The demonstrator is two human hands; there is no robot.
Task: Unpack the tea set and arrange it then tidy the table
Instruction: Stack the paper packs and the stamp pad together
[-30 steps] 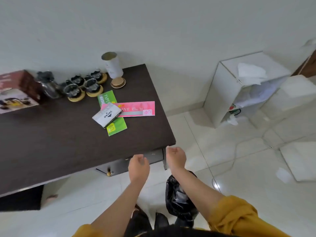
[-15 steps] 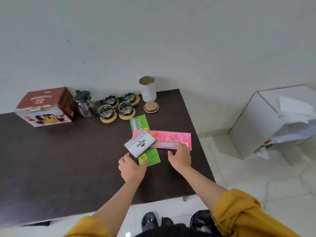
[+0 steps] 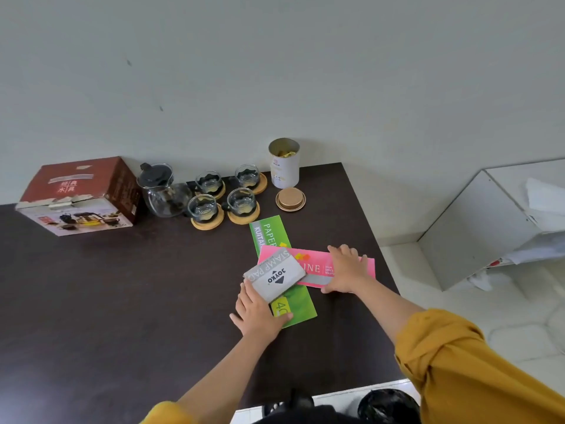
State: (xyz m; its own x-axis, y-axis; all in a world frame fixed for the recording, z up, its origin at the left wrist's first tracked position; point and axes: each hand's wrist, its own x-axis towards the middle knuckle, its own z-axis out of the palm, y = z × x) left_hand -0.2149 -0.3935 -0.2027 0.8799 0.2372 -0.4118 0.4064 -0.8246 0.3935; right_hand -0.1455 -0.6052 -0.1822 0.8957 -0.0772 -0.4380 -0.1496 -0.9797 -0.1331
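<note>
Tea set pieces are seen arranged at the far edge of the table (image 3: 91, 301): a glass teapot (image 3: 163, 191) with a dark lid and four glass cups (image 3: 224, 194) on round wooden coasters, beside the red carton (image 3: 79, 195), an open metal tin (image 3: 283, 163) and its lid (image 3: 290, 198). Near the table's right edge, the left hand (image 3: 260, 313) is laid flat and open against a grey stamp pad box (image 3: 275, 278) and a glossy green booklet (image 3: 282, 270); nothing is gripped. The right hand (image 3: 347, 270) is spread open, pressed on a slick pink booklet (image 3: 318, 267).

The thin, smooth booklets are stacked crosswise, so it is judged that they could slide apart and off the nearby edge if gathered carelessly. The small box could be tipped off the pile. A wide sweep toward the glassware could topple the fragile cups.
</note>
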